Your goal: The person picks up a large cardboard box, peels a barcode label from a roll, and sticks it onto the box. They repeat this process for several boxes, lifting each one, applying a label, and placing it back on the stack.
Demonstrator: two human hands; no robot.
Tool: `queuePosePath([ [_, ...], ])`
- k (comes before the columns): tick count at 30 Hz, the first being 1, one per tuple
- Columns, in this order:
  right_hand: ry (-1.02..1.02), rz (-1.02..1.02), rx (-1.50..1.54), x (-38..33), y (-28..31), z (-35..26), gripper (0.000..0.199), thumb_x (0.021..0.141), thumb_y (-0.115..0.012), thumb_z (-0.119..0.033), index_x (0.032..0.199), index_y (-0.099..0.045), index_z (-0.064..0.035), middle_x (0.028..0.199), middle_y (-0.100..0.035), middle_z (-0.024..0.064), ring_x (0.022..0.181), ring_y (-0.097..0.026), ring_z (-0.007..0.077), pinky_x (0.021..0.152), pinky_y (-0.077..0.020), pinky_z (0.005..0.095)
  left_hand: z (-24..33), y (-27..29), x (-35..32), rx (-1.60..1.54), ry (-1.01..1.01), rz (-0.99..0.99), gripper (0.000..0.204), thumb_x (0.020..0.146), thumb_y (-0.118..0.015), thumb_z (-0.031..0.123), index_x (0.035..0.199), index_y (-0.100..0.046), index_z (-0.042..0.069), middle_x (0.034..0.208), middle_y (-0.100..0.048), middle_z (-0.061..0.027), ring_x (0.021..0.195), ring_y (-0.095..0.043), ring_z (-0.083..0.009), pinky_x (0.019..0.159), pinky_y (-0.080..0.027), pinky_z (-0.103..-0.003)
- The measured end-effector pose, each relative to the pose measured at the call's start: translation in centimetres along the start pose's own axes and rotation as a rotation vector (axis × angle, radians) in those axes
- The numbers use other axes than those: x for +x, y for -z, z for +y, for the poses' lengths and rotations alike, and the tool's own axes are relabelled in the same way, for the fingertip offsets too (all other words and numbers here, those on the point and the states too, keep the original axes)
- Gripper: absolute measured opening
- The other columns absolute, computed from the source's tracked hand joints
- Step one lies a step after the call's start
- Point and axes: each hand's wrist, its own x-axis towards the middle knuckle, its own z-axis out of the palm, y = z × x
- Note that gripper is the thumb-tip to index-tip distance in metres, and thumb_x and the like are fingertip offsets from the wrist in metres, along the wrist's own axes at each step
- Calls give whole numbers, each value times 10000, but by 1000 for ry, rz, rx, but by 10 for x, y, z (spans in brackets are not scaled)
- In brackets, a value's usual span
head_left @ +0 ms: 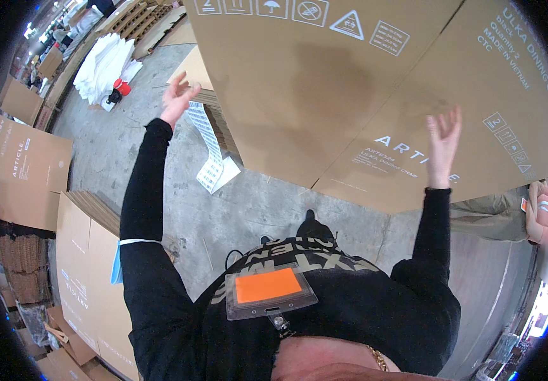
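A large brown cardboard carton [325,108], printed with white lettering and handling symbols, fills the upper right in front of me. My left hand [179,100] is raised beside the carton's left edge, fingers apart and holding nothing. Below and right of that hand, a strip of printed white labels [205,136] hangs down the side of a cardboard stack [218,114], its end folded over on the floor. In front of the carton's lower right part is my right hand [444,143], fingers stretched out, with nothing in it. I cannot tell whether it touches the cardboard.
Another stack of flat cardboard [86,267] stands at my left, near an upright printed carton [29,168]. White crumpled sheeting [106,66] lies on the grey concrete floor [128,146] beside a red object [121,87]. Another person's olive trousers [487,216] show at the right.
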Motion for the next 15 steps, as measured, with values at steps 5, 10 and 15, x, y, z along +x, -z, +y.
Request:
queuePosePath([
  [5, 115, -346, 65, -71, -99, -22, 713, 851, -737, -153, 1454, -370, -55, 1386, -512, 139, 1271, -505, 230, 1044, -427, 403, -115, 30, -4, -139, 65, 67, 609, 773, -828, 323, 1270, -588, 65, 1104, -663, -116, 913, -648, -182, 767, -520, -296],
  [10, -201, -753, 253, -152, -180, -7, 417, 878, -697, -122, 1269, -581, -35, 1090, -692, 83, 1012, -660, 177, 893, -521, 335, -203, 43, -20, 256, 254, 288, 335, 696, -830, 287, 919, -715, 66, 892, -717, -97, 843, -678, -218, 788, -529, -350],
  [15, -199, -1197, 168, -209, -250, -14, 371, 884, -693, -183, 1207, -610, -22, 1078, -698, 115, 970, -681, 184, 875, -523, 330, -236, 71, -25, 491, 439, 303, 225, 689, -773, 275, 814, -729, 93, 808, -716, -126, 828, -686, -261, 777, -531, -383],
])
